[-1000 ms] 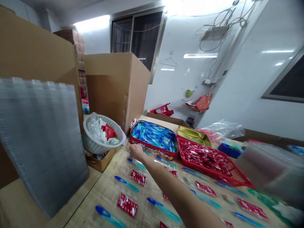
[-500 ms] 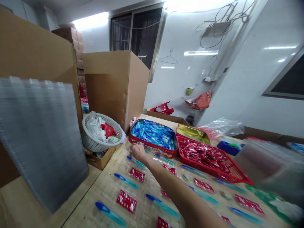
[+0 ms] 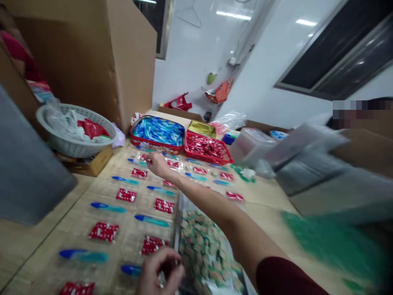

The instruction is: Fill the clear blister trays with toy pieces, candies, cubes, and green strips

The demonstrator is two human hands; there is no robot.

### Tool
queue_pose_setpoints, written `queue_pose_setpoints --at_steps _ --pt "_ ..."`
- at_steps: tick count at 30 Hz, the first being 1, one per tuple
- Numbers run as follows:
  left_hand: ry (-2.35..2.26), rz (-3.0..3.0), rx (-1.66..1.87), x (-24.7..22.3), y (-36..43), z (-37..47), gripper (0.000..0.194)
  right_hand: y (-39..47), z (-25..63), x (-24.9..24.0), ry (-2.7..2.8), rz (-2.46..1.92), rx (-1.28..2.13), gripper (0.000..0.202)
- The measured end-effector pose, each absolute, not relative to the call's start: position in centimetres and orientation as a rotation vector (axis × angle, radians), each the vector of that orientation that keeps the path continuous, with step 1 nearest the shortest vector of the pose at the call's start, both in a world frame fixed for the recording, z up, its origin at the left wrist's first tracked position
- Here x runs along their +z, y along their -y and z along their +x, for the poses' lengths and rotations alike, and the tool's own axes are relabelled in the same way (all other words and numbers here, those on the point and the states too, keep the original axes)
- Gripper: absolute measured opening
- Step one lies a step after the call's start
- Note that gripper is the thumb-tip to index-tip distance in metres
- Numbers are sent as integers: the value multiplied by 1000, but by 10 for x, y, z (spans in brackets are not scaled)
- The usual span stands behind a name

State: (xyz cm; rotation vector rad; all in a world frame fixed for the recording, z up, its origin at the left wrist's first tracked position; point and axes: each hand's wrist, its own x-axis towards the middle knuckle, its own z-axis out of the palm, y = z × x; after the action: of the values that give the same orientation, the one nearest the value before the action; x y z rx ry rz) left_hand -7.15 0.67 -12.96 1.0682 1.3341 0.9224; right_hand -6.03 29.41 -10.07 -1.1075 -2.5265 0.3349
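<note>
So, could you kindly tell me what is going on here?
The person's right hand is stretched over the far end of rows of red packets and blue tools. The left hand is curled by a tray of small pieces. What either hand grips is unclear. Behind, a tin holds similar blue tools and a red basket more packets.
</note>
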Motion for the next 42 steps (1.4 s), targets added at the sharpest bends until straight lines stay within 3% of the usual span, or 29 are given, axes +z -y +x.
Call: queue_pose_setpoints --at_steps 6,13,16,22,28,42 --pt "-1483 1269 994 -140 -7 -54 23 -164 96 -103 2264 -953 674 16" --pt "-1726 1760 729 -131 3 -13 17 -53 211 -153 2129 -1321 758 15" --pt "-1802 1937 547 -129 7 8 19 -34 223 -170 2101 -1400 733 19" --pt "-1833 2189 281 -122 11 44 22 -26 223 -170 2257 -1289 578 50" --pt "-1866 2180 144 -123 4 60 31 -26 223 -160 2365 -1241 599 40" --pt "-2053 2081 65 -127 5 61 16 -32 227 -158 2469 -1187 600 20"
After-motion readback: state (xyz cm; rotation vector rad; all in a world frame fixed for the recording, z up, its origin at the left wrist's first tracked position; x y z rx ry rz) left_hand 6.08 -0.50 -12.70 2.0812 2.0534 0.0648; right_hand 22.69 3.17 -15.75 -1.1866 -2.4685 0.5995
